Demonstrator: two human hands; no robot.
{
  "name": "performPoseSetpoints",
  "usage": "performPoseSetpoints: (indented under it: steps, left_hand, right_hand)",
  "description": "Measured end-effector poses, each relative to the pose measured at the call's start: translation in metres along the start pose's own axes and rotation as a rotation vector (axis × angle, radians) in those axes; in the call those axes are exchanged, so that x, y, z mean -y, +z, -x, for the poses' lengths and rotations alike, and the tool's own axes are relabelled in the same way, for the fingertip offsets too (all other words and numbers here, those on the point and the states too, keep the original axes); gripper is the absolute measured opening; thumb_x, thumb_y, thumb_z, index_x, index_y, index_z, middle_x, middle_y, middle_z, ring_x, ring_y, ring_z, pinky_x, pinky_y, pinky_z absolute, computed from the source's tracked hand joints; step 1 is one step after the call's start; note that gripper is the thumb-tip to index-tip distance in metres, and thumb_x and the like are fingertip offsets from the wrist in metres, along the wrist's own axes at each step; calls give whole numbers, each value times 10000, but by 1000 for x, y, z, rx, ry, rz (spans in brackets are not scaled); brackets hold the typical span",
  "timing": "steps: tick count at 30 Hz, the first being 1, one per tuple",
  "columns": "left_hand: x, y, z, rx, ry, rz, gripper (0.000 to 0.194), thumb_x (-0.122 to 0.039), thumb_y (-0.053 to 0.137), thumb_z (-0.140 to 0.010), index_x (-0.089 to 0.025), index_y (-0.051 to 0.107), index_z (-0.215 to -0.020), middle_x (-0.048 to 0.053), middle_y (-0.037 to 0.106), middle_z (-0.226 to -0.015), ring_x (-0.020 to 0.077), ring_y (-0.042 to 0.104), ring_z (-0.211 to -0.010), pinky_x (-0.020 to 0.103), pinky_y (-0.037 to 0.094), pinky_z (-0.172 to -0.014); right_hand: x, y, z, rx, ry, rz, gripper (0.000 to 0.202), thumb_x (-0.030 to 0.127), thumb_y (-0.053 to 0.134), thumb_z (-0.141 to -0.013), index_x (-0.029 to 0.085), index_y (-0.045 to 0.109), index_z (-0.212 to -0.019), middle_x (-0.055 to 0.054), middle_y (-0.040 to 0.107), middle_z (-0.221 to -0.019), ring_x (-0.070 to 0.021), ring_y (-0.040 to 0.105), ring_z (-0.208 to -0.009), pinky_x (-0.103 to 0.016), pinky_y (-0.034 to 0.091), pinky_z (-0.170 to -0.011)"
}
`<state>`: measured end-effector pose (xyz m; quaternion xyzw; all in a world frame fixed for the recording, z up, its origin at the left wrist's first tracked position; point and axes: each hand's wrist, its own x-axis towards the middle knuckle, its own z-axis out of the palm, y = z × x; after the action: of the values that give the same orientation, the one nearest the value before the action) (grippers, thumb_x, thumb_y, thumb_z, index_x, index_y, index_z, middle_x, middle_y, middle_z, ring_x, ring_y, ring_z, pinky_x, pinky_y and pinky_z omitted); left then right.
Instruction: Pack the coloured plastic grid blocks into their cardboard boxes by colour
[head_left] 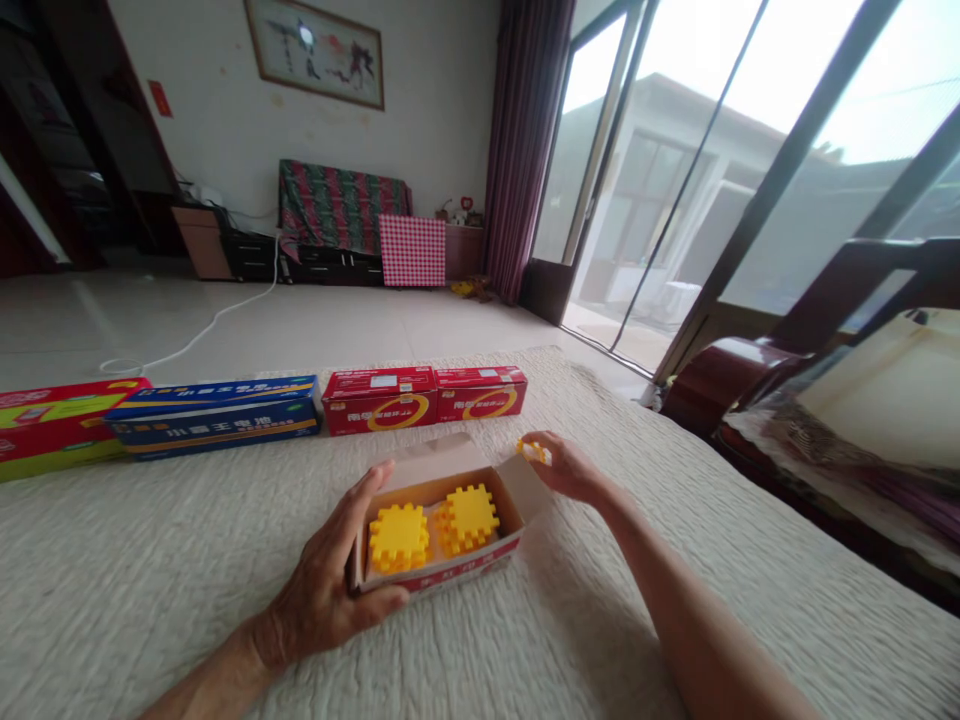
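Note:
An open cardboard box [465, 572] with a red printed side rests on the quilted cover before me. My left hand [337, 560] grips its left end, thumb along the near side and fingers over the far edge. Inside lie two stacks of yellow notched plastic pieces, a left stack [399, 538] and a right stack [471, 515]. Just beyond the box's right flap [523, 487], my right hand [568, 465] is closed around a small yellow plastic piece [532, 451], partly hidden by the fingers.
Beyond the open box stand two red boxes [382, 405], a blue box [217, 420] and a red-and-green box [60, 425] in a row. They share the cream quilted cover [225, 560]. A dark wooden chair [739, 375] stands at right. A white cable [217, 318] crosses the floor.

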<state>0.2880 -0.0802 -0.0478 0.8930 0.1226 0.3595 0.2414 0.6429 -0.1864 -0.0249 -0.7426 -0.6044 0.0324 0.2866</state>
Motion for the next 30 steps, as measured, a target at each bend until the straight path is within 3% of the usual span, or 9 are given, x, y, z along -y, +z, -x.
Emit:
performPoseSetpoints:
  steps: [3, 6, 9, 12, 17, 21, 23, 27, 30]
  left_hand:
    - [-1, 0, -1, 4, 14, 27, 970, -453, 664, -781, -215, 76, -1514, 172, 281, -1533, 356, 310, -1390, 561, 307, -1106]
    - [-3, -1, -2, 0, 11, 50, 984, -439, 679, -773, -228, 66, -1513, 175, 275, -1535, 356, 303, -1392, 566, 300, -1107]
    - [-7, -3, -4, 1, -11, 65, 1016, -437, 710, -748, -238, 73, -1514, 167, 278, -1537, 354, 305, -1392, 552, 291, -1117]
    - [-9, -3, -5, 2, -19, 83, 1039, -435, 734, -727, -238, 88, -1516, 159, 277, -1543, 355, 307, -1392, 547, 286, -1123]
    - [-6, -1, -4, -46, 14, 94, 1046, -441, 748, -708, -258, 112, -1518, 125, 290, -1545, 364, 310, -1389, 538, 303, -1122]
    - [-5, 0, -3, -9, 8, 61, 1056, -461, 727, -725, -236, 68, -1519, 144, 249, -1557, 366, 270, -1405, 543, 292, -1127]
    - [-5, -1, -3, 6, 10, 53, 1057, -466, 716, -736, -223, 45, -1517, 156, 234, -1560, 353, 239, -1420, 543, 270, -1136]
    - [-6, -2, -3, 0, 18, 56, 1050, -464, 712, -744, -233, 41, -1519, 142, 232, -1562, 333, 238, -1424, 518, 259, -1145]
    - [-5, -2, -4, -8, 25, 35, 1064, -455, 721, -735, -239, 35, -1520, 149, 227, -1562, 340, 241, -1421, 513, 257, -1145]
  right_hand:
    - [8, -18, 10, -150, 45, -39, 313, 217, 573, -772, 192, 623, -1080, -117, 663, -1114, -241, 634, -969, -417, 496, -839]
    - [42, -40, 22, -209, 27, -104, 323, 270, 582, -786, 215, 599, -1104, -103, 645, -1160, -238, 632, -962, -413, 524, -781]
    - [97, -50, 32, -149, -74, -165, 369, 259, 589, -787, 229, 565, -1154, -76, 636, -1166, -214, 628, -959, -396, 528, -789]
    - [150, -41, 38, -52, -218, -144, 401, 190, 600, -753, 225, 565, -1151, -63, 635, -1139, -199, 618, -965, -383, 506, -839]
    - [198, -12, 35, 162, -349, -99, 400, 170, 617, -738, 206, 566, -1133, -79, 615, -1158, -204, 599, -994, -375, 487, -871]
    - [207, -1, 30, 232, -397, -81, 460, 139, 620, -721, 227, 559, -1169, -80, 597, -1213, -231, 573, -1083, -413, 462, -933]
    - [206, -2, 30, 192, -413, -104, 470, 143, 627, -724, 242, 558, -1177, -77, 561, -1282, -235, 557, -1129, -416, 454, -954]
    - [183, -17, 32, -195, -314, -204, 337, 181, 565, -806, 236, 574, -1139, -84, 576, -1261, -221, 562, -1135, -410, 457, -963]
    - [147, -24, 38, -516, -65, -300, 279, 311, 544, -846, 224, 594, -1106, -101, 625, -1192, -250, 566, -1133, -453, 440, -971]
